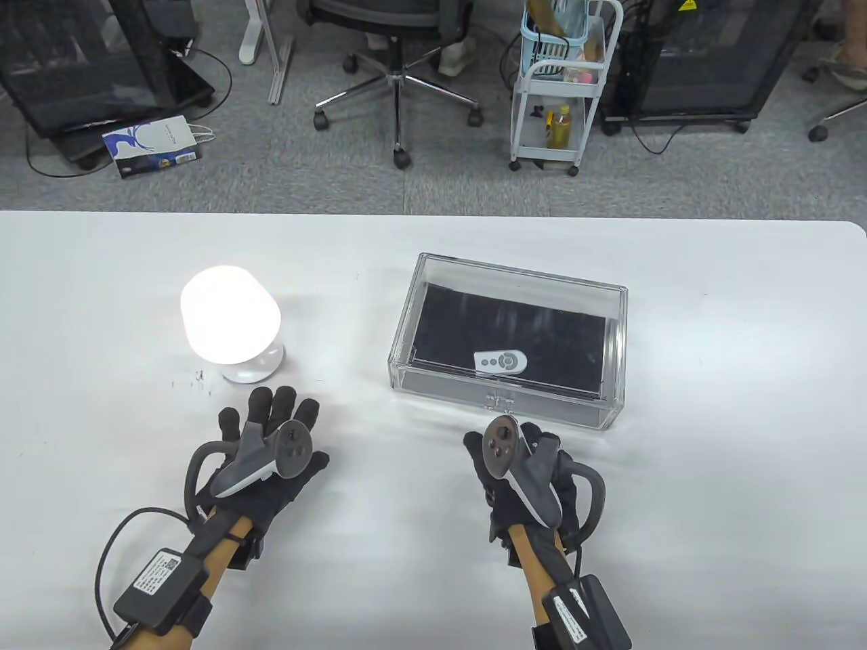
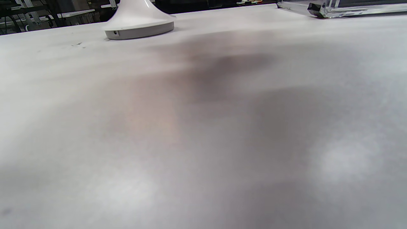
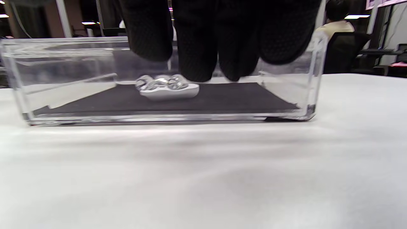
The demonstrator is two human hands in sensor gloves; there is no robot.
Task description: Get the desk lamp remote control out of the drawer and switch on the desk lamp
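The white desk lamp (image 1: 230,323) is lit and stands at the left of the table; its base shows in the left wrist view (image 2: 140,25). The white remote control (image 1: 501,362) lies on the black liner inside the clear drawer box (image 1: 613,352), whose drawer is shut. Through the front wall it shows in the right wrist view (image 3: 173,92), behind the clear handle (image 3: 157,82). My left hand (image 1: 271,420) lies flat on the table just in front of the lamp, fingers spread, holding nothing. My right hand (image 1: 504,450) is just in front of the drawer handle (image 1: 500,404), fingers (image 3: 203,47) extended and empty.
The white table (image 1: 711,474) has its far edge beyond the box and lamp. A corner of the box shows in the left wrist view (image 2: 334,8). Past the table stand an office chair (image 1: 399,74) and a white trolley (image 1: 562,88) on the floor.
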